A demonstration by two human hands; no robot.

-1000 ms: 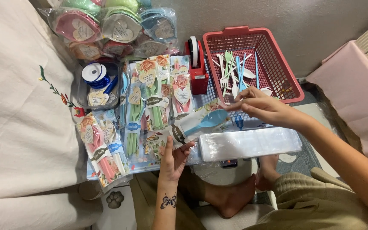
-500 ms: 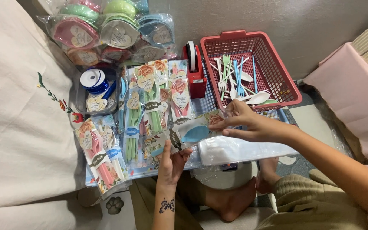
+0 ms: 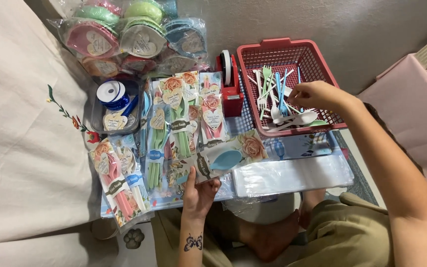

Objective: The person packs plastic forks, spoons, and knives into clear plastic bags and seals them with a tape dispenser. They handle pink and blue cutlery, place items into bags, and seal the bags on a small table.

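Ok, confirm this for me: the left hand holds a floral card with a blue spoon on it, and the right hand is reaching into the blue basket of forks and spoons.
Not quite: the basket is red, not blue, as the head view shows. The rest stands: the left hand holds a floral card with a blue spoon on it, and the right hand is reaching into the basket of forks and spoons.

The right hand (image 3: 317, 95) hides its fingers' grip among the cutlery (image 3: 277, 96).

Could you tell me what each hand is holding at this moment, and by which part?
The left hand grips a floral card with a blue spoon by its lower-left end. The right hand reaches into the red basket; any grasp cannot be told.
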